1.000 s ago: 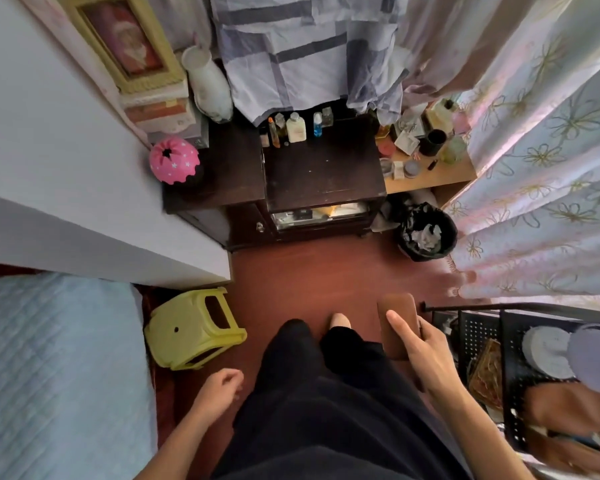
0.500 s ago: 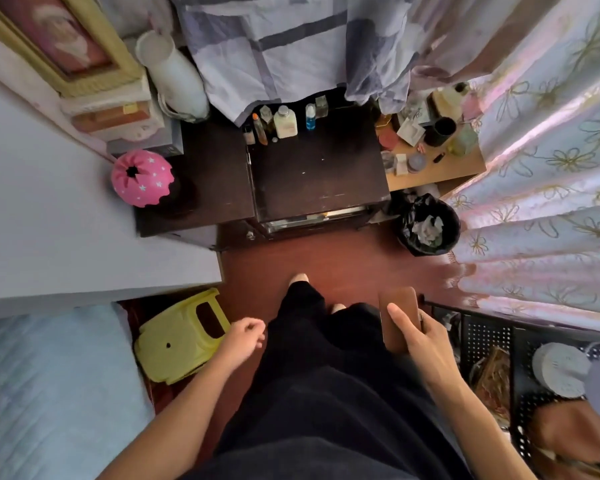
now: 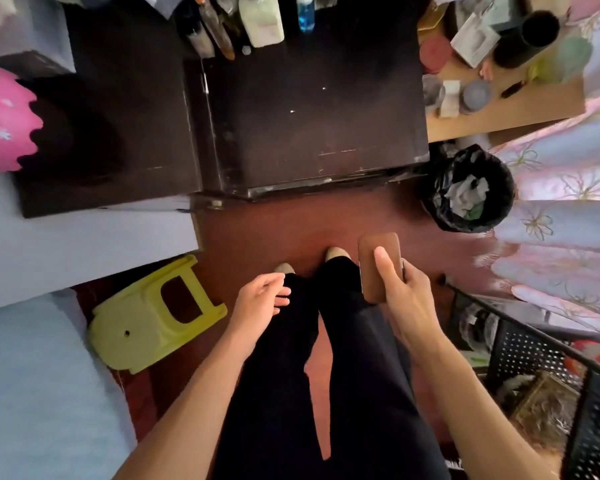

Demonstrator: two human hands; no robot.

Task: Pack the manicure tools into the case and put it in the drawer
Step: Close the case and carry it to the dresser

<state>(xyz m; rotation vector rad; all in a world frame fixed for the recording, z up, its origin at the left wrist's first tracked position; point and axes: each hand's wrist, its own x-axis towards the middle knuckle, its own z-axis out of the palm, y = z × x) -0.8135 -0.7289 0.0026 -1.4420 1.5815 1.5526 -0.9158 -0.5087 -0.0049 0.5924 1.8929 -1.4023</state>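
My right hand (image 3: 400, 292) grips the closed brown manicure case (image 3: 373, 258), thumb across its top face, held over the red floor just right of my feet. My left hand (image 3: 262, 301) hangs empty at waist height with its fingers loosely curled and apart. Straight ahead stands the dark wooden dresser (image 3: 312, 116); I look down on its top, and only a thin strip of its front edge (image 3: 309, 185) shows, so the drawer is hidden from here.
Bottles (image 3: 260, 19) line the dresser's back edge. A black bin (image 3: 470, 188) with rubbish sits right of it, flowered curtains (image 3: 565, 237) beyond. A yellow stool (image 3: 153, 317) lies tipped at left beside a bed (image 3: 32, 393). A black wire rack (image 3: 548, 368) stands at lower right.
I have stepped closer to the dresser, so its top now fills the view and the drawer front has dropped out of sight. My left hand rose and uncurled; the case stays in my right hand.
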